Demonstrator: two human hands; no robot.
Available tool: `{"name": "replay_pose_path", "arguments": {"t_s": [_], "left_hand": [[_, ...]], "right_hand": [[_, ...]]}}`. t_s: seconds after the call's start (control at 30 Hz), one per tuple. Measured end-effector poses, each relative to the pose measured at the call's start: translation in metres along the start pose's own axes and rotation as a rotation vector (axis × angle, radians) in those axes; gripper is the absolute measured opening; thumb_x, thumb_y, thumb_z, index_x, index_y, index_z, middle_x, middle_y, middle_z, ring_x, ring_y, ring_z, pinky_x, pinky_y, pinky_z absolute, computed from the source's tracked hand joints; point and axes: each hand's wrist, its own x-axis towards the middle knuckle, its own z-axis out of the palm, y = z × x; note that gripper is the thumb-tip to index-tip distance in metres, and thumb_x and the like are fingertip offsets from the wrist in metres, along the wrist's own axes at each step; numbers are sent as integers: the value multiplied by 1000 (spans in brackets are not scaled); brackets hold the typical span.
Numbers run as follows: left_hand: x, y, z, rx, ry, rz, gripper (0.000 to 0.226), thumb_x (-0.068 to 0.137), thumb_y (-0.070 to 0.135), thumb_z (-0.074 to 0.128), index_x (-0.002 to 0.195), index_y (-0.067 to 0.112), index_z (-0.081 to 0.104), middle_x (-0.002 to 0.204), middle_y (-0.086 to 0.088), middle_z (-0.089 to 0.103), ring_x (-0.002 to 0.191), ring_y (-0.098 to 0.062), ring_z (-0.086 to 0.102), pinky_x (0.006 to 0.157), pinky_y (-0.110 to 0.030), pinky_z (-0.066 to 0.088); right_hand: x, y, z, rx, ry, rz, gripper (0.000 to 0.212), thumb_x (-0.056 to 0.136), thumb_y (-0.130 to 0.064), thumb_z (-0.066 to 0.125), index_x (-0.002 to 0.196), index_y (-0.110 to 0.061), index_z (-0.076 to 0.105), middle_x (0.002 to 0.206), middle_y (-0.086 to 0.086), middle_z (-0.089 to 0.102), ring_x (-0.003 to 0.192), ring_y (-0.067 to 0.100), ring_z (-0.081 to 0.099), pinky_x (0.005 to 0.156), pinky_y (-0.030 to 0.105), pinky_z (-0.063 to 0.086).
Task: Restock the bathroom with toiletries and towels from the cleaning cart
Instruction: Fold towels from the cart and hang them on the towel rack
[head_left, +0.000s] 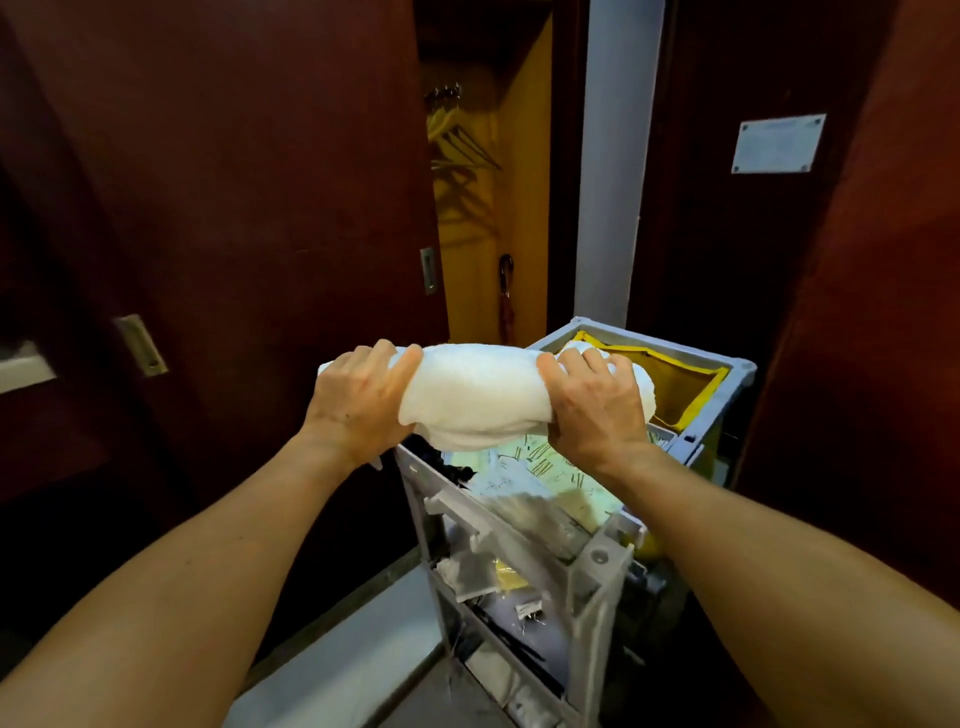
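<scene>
A folded white towel (478, 395) is held level in the air above the grey cleaning cart (592, 566). My left hand (358, 400) grips its left end, fingers curled over the top. My right hand (597, 405) grips the right end the same way. The cart's top tray holds plastic-wrapped packets and papers (540, 483). Its lower shelves carry small items I cannot make out. A yellow bag (691, 384) hangs inside the cart's far frame.
Dark red wooden doors (234, 208) stand to the left and right. Between them an open closet (478, 171) shows hangers and an umbrella. A white pillar (613, 156) rises behind the cart. A light floor strip (353, 649) runs left of the cart.
</scene>
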Motion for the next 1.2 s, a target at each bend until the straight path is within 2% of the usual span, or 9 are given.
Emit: {"name": "replay_pose_path", "arguments": {"t_s": [0.13, 0.23, 0.33, 0.4, 0.57, 0.73, 0.9, 1.07, 1.2], "left_hand": [[-24, 16, -39, 69, -24, -29, 76, 60, 46, 83, 124, 14, 56, 101, -10, 61, 83, -31, 63, 64, -39, 51], [-48, 24, -66, 118, -17, -35, 69, 64, 50, 76, 119, 17, 54, 98, -7, 61, 80, -29, 63, 57, -36, 49], [-76, 37, -92, 153, -4, -51, 59, 66, 51, 71, 111, 17, 56, 91, -5, 61, 73, -28, 63, 51, -32, 46], [-90, 47, -106, 166, -11, -62, 56, 67, 52, 70, 109, 18, 55, 89, -4, 61, 71, -26, 64, 50, -29, 42], [-114, 72, -134, 149, -15, -75, 55, 70, 57, 65, 109, 22, 51, 90, 0, 59, 72, -21, 63, 51, -28, 45], [-120, 94, -152, 87, 6, -3, 54, 69, 57, 68, 107, 21, 51, 84, 2, 58, 65, -18, 61, 48, -23, 32], [-121, 123, -157, 4, 42, 83, 53, 71, 57, 67, 107, 21, 54, 86, 1, 59, 68, -21, 63, 47, -27, 42], [-117, 148, -159, -113, 46, 184, 59, 71, 65, 64, 113, 26, 50, 92, 6, 58, 80, -20, 65, 52, -28, 35], [-114, 175, -157, -211, 2, 271, 63, 68, 64, 63, 117, 31, 43, 103, 7, 61, 87, -22, 65, 58, -32, 45]], "right_hand": [[-23, 8, -30, 29, 17, -46, 61, 66, -30, 78, 121, -17, 56, 105, 10, 63, 95, 33, 56, 79, 44, 42], [-44, 11, -51, 58, 0, -106, 64, 71, -37, 73, 127, -18, 49, 109, 8, 60, 99, 31, 54, 80, 42, 38], [-72, 14, -74, 57, 31, -159, 65, 70, -37, 72, 128, -16, 49, 106, 9, 61, 95, 31, 54, 78, 41, 37], [-88, 17, -86, 37, 35, -191, 65, 69, -36, 71, 127, -15, 50, 103, 10, 62, 92, 31, 55, 75, 40, 37], [-120, 31, -117, -2, 36, -243, 66, 65, -38, 72, 123, -12, 54, 98, 11, 64, 88, 32, 57, 71, 40, 38], [-147, 53, -141, -26, -21, -256, 62, 67, -40, 67, 121, -15, 50, 99, 7, 63, 90, 30, 58, 76, 41, 41], [-180, 77, -161, -66, -66, -214, 52, 69, -40, 66, 113, -18, 48, 95, 3, 61, 86, 26, 57, 74, 38, 39], [-214, 101, -181, -112, -147, -157, 46, 68, -40, 65, 105, -20, 45, 88, -1, 58, 82, 25, 56, 70, 36, 33], [-246, 118, -194, -151, -197, -90, 46, 67, -41, 65, 104, -23, 44, 86, -4, 59, 83, 24, 57, 71, 36, 30]]}}
